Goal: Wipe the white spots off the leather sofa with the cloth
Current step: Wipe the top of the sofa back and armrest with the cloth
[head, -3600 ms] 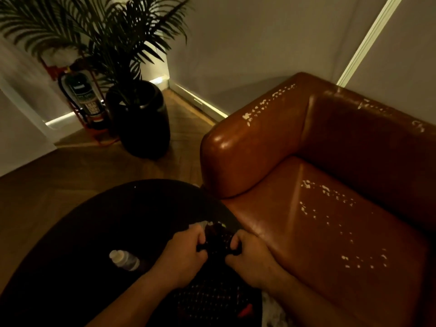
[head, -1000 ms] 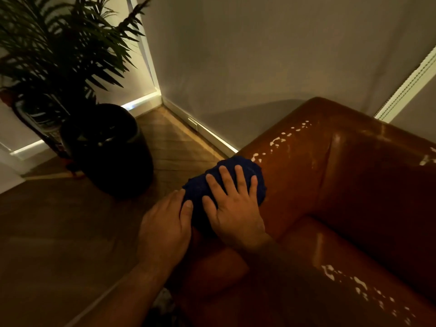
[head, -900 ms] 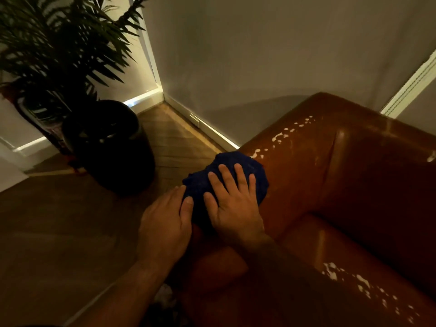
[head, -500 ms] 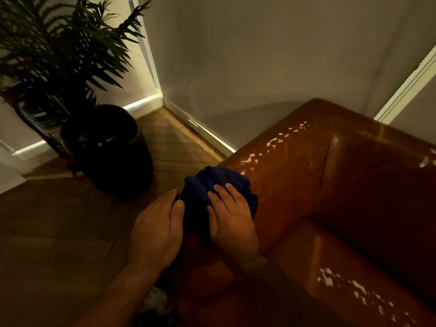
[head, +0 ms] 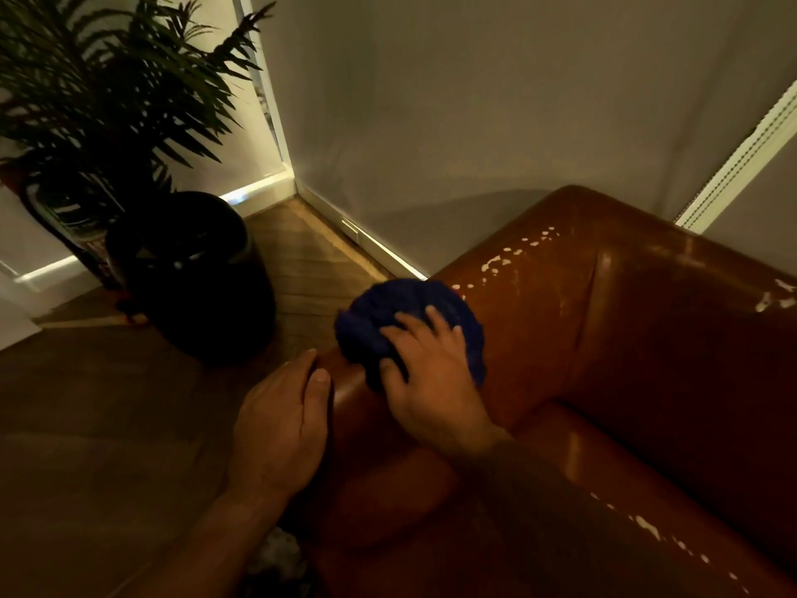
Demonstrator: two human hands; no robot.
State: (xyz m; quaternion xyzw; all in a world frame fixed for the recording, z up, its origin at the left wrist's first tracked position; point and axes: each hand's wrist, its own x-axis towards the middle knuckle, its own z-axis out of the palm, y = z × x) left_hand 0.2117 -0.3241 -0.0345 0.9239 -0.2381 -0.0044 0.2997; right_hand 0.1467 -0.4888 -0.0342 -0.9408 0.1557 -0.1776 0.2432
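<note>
A bunched blue cloth [head: 388,312] lies on top of the brown leather sofa's armrest [head: 539,321]. My right hand [head: 431,381] presses on the cloth with fingers spread over it. My left hand [head: 280,429] rests flat on the armrest's near outer corner, fingers together, holding nothing. White spots [head: 513,256] run along the armrest beyond the cloth. More white spots mark the backrest top [head: 776,297] and the seat cushion [head: 647,528].
A dark round planter [head: 189,274] with a palm stands on the wooden floor left of the sofa. A grey wall [head: 474,123] runs behind the armrest. Something pale and crumpled [head: 280,554] lies on the floor under my left forearm.
My right hand has slid the cloth forward along the armrest toward the spots after pulling it back half a second ago. Earlier, both hands held something dark at a low table.
</note>
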